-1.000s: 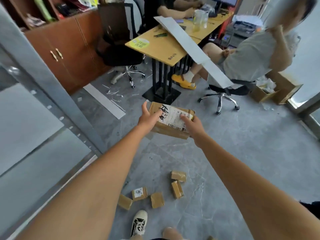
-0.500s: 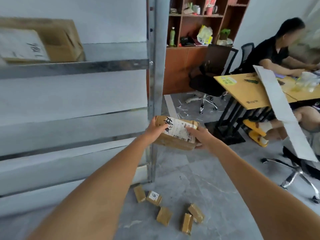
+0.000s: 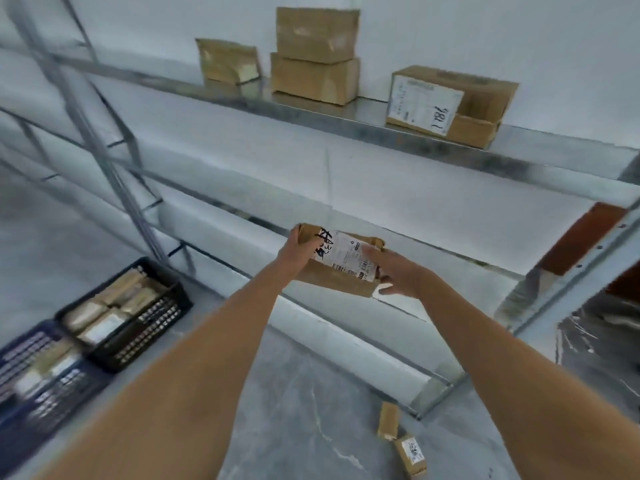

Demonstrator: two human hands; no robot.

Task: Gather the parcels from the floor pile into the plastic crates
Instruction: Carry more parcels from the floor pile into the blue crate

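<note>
Big metal shelving rack [image 3: 346,129] fills the view, its upper shelf carrying four cardboard boxes: a stack of two [image 3: 314,57] near the middle, a smaller one [image 3: 227,62] just to their left, and a labelled box [image 3: 446,105] toward the right end. Down on the floor [image 3: 294,410], at the left edge of the view, sit the two plastic crates, touching side by side: the black crate [image 3: 145,327] is already packed with brown parcels up to about its rim, and the blue crate [image 3: 41,379] beside it holds a good layer too, though blur hides how full it is. So a fair share of the gathering looks done. Now to the action: both arms reach forward, and a cardboard parcel [image 3: 341,261] with a white label and black handwriting is held in the air between the hands, in front of the lower shelves and well apart from the crates. The left hand [image 3: 298,252] grips its left end, fingers curled over the top edge; the right hand [image 3: 398,271] supports the right end, thumb on the label, the other fingers spread loosely under and beside the box. This one is not yet in a crate, and it needs to travel down and left to get there. Still waiting on the floor at bottom right: a plain small parcel [image 3: 388,419] and a labelled small parcel [image 3: 410,453], lying just beside each other near the rack's foot.
</note>
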